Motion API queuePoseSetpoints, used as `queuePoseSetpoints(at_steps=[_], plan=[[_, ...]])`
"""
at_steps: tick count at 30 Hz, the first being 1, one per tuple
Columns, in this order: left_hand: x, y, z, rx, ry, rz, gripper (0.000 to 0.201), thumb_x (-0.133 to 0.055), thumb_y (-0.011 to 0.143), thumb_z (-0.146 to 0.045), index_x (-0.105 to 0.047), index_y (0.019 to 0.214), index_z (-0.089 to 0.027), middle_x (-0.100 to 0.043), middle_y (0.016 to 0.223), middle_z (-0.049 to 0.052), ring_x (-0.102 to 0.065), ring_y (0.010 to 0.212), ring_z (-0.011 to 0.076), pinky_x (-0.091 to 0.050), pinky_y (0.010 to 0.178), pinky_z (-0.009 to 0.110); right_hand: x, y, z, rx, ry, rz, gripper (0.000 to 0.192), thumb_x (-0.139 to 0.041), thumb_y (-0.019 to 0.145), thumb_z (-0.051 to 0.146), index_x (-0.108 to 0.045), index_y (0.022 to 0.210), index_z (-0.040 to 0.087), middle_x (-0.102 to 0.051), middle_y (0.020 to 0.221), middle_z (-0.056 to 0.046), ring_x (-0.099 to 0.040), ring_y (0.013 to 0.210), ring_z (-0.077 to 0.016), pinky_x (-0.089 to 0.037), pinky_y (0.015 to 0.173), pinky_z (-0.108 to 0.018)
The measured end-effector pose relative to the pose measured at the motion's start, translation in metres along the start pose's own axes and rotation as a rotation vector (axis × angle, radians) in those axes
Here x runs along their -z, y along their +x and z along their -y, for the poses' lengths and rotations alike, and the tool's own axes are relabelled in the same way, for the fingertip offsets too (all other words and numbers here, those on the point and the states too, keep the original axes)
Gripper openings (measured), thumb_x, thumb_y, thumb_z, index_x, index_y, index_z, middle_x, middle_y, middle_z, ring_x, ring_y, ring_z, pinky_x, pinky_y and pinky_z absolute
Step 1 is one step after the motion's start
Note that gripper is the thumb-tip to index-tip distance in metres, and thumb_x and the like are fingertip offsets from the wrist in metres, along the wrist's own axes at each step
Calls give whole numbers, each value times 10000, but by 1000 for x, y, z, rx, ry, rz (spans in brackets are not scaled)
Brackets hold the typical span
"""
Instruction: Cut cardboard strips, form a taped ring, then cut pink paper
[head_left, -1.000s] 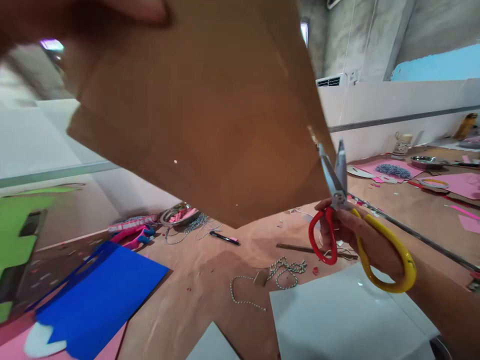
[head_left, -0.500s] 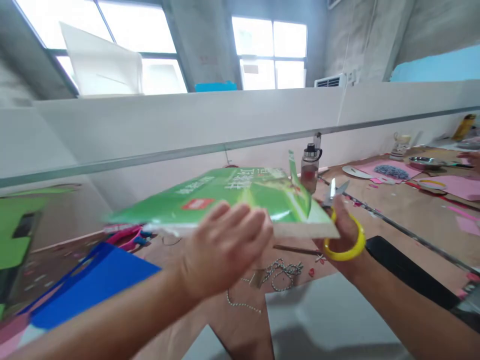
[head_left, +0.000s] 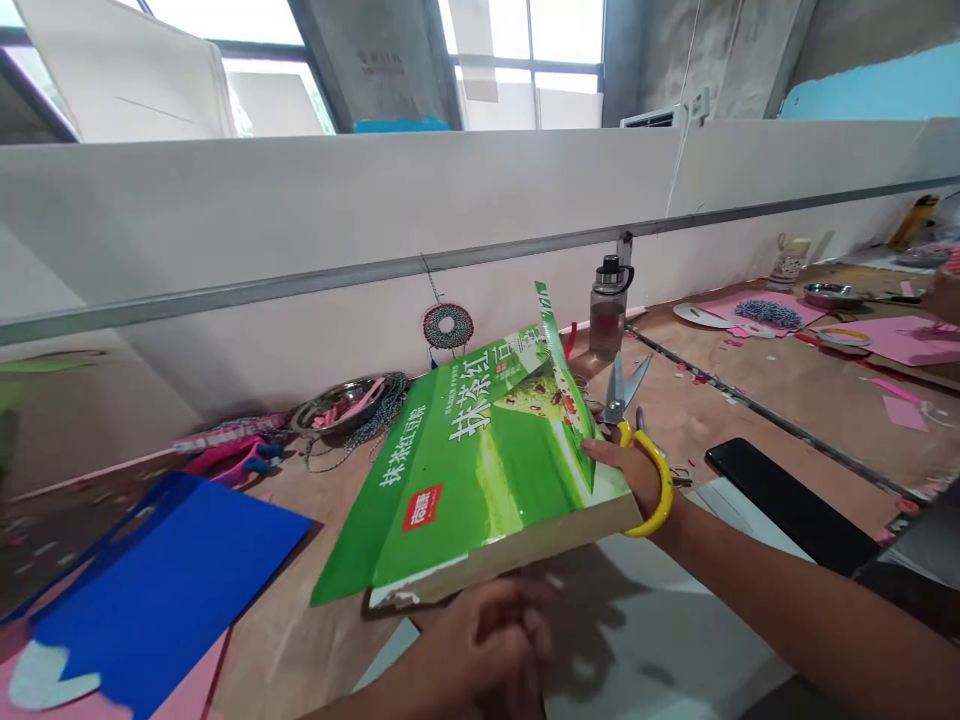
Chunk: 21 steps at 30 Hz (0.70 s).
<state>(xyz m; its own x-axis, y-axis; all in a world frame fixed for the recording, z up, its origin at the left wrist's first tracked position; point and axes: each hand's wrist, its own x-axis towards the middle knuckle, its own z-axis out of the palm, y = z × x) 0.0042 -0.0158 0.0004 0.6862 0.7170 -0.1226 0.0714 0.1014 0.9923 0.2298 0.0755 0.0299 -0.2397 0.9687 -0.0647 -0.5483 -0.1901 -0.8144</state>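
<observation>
Showing a green printed box [head_left: 465, 460] at the centre of the frame, printed face up, with a narrow strip standing up at its far right. Clamping the right hand [head_left: 637, 468] around yellow-handled scissors [head_left: 615, 405], right of centre, blades spread, with one finger lying on the box's right edge. Holding the left hand [head_left: 495, 640] at bottom centre, just below the box's near edge, fingers loosely curled and blurred; unable to tell whether touching or gripping anything. Showing, farther out, a bottle [head_left: 607, 315] upper right of the box, a metal bowl [head_left: 301, 415] left of centre, a round ornament [head_left: 448, 326] hanging above the box, a blue sheet [head_left: 172, 590] at lower left and a black phone [head_left: 787, 500] at right.
</observation>
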Motion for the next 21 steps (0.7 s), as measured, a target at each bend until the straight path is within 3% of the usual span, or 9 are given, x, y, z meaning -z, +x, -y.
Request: queuePoseSetpoints(at_steps=[2,4,6,9,13,14,16,18,21], plan=[[-12,9,7,131,-550,-2,490,-618,805,-576,-640,1118,-200,-648,1001,108,-642,711,186,-460,541,254,-7,-7,-1,23,51,-6,468,-747,692,275,-642,1141,199,-760,958,-54,-726,900,-255,-583,826,-376],[-21,16,4,58,-802,-79,503,-662,771,-585,-672,1063,-175,-648,1097,131,-656,857,214,-499,642,275,-11,-14,-1,54,97,-29,496,-753,683,254,-626,1162,231,-757,982,-32,-724,909,-241,-580,828,-362],[-28,22,1,-59,-899,-193,477,-694,758,-562,-694,1038,-176,-678,1079,128,-656,904,229,-514,708,297,-13,-18,1,62,114,-38,509,-755,679,244,-618,1169,238,-755,985,-28,-721,913,-240,-575,831,-366],[-33,33,0,-151,-871,-389,344,-723,782,-426,-705,1029,-188,-716,997,96,-674,812,221,-527,668,300,-16,-17,8,56,84,-15,545,-763,677,254,-601,1196,224,-753,972,-42,-717,904,-257,-570,821,-398],[-25,46,-4,-289,-798,-829,351,-772,723,-284,-695,1061,-227,-739,911,25,-678,695,185,-549,609,265,-22,-9,20,143,-56,13,485,-741,743,407,-590,1176,248,-738,939,-29,-705,847,-229,-571,756,-366],[-18,47,-9,-245,-807,-876,344,-768,721,-278,-693,1053,-231,-742,904,24,-688,717,198,-571,645,290,-23,-7,21,179,-114,-1,456,-711,772,462,-584,1160,260,-727,928,-19,-695,817,-206,-569,741,-347],[-1,48,-18,-95,-815,-821,284,-752,727,-256,-705,996,-178,-745,914,77,-706,811,242,-593,747,350,-19,-5,19,231,-240,-47,427,-647,810,543,-567,1126,268,-692,883,2,-660,739,-163,-564,721,-324],[18,49,-24,-119,-796,-870,207,-748,727,-253,-708,905,-157,-742,857,73,-707,807,215,-590,782,317,-10,-5,9,234,-352,-65,425,-617,821,569,-556,1098,252,-645,841,11,-620,702,-142,-556,732,-326],[39,57,-24,-259,-589,-998,174,-727,751,-317,-695,807,-156,-718,742,45,-699,755,191,-592,786,309,10,-9,-11,215,-550,32,407,-621,835,514,-577,1108,216,-615,895,-14,-595,815,-160,-519,814,-333]])
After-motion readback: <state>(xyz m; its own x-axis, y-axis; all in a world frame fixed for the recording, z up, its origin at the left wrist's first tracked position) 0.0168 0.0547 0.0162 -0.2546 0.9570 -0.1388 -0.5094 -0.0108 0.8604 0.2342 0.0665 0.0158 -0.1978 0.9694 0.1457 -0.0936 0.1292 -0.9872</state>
